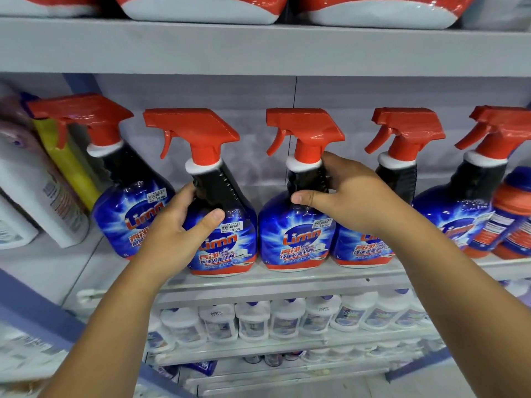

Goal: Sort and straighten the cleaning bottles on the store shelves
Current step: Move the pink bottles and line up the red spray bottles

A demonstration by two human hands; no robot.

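The left hand [184,225] has its grip closed round the black neck of the second spray bottle [221,202], thumb across the front just above the price sticker and fingers wrapped behind. The right hand [344,193] holds the third spray bottle [298,214] the same way, thumb laid over the shoulder and fingers curled at the back of the neck under the white collar. The neck is the narrow part, so holding there likely gives the most turning control while both bottles stand on the shelf [287,280].

Both held bottles stand side by side, bases nearly touching, labels forward and red triggers pointing left. The second leans slightly to the left; the third looks close to upright. Gripping both at once probably lets the person square them against each other.

Further out, the first spray bottle [129,196] at the left tilts against a yellow package [67,165], and two more spray bottles [402,173] [471,196] stand to the right. An orange-capped bottle [514,214] sits at the far right. Rows of white bottles [284,317] fill the shelf below.
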